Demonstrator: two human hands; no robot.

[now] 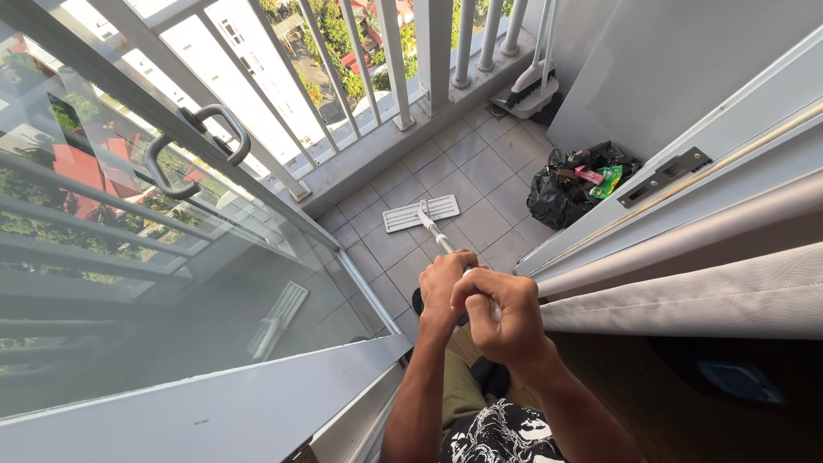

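Both my hands grip the metal handle (435, 233) of a flat mop. My left hand (443, 285) is wrapped round the pole higher toward the mop. My right hand (504, 315) closes on the pole's near end, just behind the left. The white rectangular mop head (421, 213) lies flat on the grey balcony tiles (480, 171), out past the doorway.
A glass sliding door (154, 283) with a metal loop handle (195, 150) stands at my left. A black rubbish bag (573, 184) sits by the right door frame (686, 180). White railing (403, 69) bounds the balcony; a dustpan and brush (533, 90) lean in the corner. A curtain (694, 296) hangs at right.
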